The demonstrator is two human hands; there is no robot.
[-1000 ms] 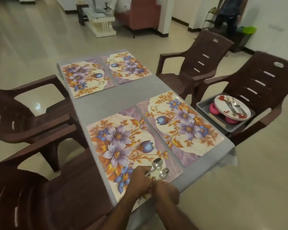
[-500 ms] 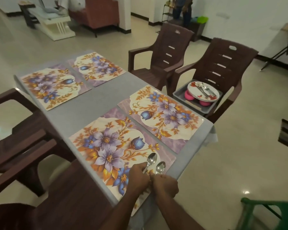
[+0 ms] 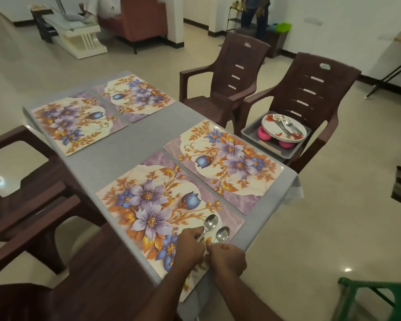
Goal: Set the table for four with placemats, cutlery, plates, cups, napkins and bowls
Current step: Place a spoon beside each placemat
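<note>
My hands have barely shifted: left hand point(image 3: 188, 247) and right hand point(image 3: 227, 259) each grip a spoon point(image 3: 210, 224) over the nearest placemat point(image 3: 148, 205); four mats laid, plates point(image 3: 284, 130) wait.

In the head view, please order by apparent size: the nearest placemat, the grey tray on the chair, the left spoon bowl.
1. Nearest placemat, though nearness enlarges it.
2. Grey tray.
3. Left spoon bowl, clearly smallest.
</note>
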